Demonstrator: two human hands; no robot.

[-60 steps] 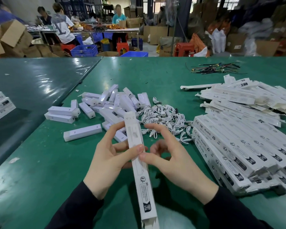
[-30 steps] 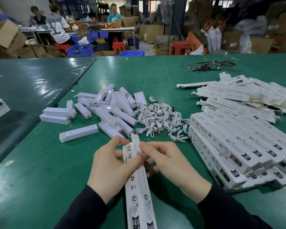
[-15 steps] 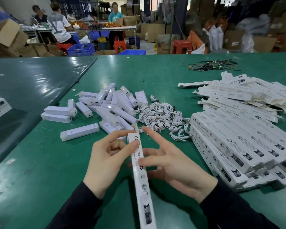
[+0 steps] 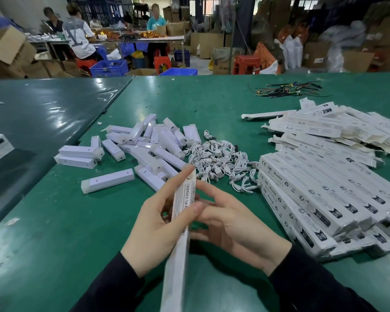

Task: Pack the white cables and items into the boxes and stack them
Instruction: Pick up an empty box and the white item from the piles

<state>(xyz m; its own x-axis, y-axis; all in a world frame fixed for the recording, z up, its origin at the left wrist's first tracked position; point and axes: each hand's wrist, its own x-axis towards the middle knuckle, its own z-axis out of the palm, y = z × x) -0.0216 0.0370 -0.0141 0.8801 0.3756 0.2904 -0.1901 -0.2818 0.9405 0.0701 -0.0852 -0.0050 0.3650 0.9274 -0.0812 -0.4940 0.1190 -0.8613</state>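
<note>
Since half a second ago, box (image 4: 182, 212) has rolled onto its edge, printed side facing right. Left hand (image 4: 158, 224) grips it, thumb over the top face, forefinger along the far end. Right hand (image 4: 230, 221) lies loose-fingered just beside it, holding nothing. Step in hand: closing the end flap (flap itself hard to see). Next: carry it right onto stack (image 4: 320, 199). Cables (image 4: 221, 163) wait beyond.
</note>
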